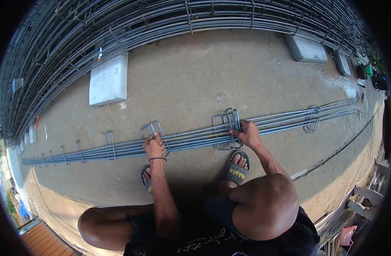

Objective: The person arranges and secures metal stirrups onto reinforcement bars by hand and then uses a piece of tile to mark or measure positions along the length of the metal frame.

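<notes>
A long bundle of ribbed steel bars (184,141) lies across the concrete in front of my feet, with bent steel stirrups looped around it at intervals. My right hand (248,134) is closed on a cluster of rectangular stirrups (223,120) around the bars, right of the middle. To the left, my left hand (154,146) has its fingers curled over the bars, beside another stirrup (159,126). What those fingers grip, if anything, is hidden. Further left, a single stirrup (112,135) stands upright around the bundle; near the right end, another stirrup (317,119) leans over.
Stacked rebar cages (191,17) stretch along the far side, propped on pale blocks such as this white block (109,80) and a second block (307,49). My sandalled feet are close to the bundle's near side. A dark groove (338,150) crosses the floor at right.
</notes>
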`<state>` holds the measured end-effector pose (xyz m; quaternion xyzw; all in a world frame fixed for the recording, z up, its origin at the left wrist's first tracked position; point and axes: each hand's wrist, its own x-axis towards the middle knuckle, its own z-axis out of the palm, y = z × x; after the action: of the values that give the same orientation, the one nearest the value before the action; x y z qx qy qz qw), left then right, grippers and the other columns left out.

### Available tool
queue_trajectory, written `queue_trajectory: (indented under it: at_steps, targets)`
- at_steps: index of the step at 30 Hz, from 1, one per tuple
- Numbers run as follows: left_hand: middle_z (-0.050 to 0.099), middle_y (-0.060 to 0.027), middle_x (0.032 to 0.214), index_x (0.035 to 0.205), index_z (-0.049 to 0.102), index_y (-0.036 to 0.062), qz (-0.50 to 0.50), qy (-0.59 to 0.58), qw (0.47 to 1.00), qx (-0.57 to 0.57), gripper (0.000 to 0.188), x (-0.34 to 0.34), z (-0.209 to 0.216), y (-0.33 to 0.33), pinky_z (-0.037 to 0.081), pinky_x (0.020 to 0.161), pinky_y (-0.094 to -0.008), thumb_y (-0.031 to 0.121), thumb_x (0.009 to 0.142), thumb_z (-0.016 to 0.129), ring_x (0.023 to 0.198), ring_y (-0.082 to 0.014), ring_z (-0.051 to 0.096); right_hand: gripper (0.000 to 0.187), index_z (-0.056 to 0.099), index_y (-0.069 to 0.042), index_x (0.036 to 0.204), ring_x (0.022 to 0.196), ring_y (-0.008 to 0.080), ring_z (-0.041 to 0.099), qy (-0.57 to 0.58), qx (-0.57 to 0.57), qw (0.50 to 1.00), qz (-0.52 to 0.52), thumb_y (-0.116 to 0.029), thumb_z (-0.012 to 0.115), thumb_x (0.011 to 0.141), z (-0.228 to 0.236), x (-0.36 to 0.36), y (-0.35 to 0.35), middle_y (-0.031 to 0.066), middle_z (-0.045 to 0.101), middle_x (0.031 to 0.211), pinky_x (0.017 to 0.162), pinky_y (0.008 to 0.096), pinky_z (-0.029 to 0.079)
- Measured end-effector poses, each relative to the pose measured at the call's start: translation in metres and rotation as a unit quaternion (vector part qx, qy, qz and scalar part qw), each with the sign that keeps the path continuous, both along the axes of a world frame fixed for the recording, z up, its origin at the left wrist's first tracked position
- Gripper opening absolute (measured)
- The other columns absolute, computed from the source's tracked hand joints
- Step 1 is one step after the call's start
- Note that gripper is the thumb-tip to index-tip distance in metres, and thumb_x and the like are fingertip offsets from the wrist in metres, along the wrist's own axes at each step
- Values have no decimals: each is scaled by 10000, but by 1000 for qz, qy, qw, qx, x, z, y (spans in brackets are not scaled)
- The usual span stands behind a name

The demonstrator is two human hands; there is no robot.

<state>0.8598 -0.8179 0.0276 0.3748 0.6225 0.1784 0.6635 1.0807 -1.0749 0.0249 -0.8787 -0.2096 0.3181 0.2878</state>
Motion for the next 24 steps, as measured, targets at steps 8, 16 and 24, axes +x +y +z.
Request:
queue_trajectory:
  at_steps: [8,16,24]
  targets:
    - [394,21,546,802,573,76,13,6,1000,-2,202,-12,-5,4,235,335,-243,233,928,576,378,-74,324,327,562,13,764,668,390,601,-180,-67,974,-116,-261,738,742,-24,100,-140,208,602,678,598,423,451]
    - [503,-36,564,793,628,-1,-70,47,987,137,239,8,-52,-23,350,425,-292,193,924,575,457,-122,447,442,550,12,831,630,342,581,-344,-71,926,-138,-357,766,719,-74,158,-209,167,602,681,582,421,430]
    - [645,-236,791,831,638,-32,-266,195,904,271,248,116,-51,-137,463,660,-436,188,898,546,722,-427,605,453,618,-72,1128,1208,379,475,-85,-93,969,-212,-352,651,772,-12,140,-182,289,546,1208,967,509,358]
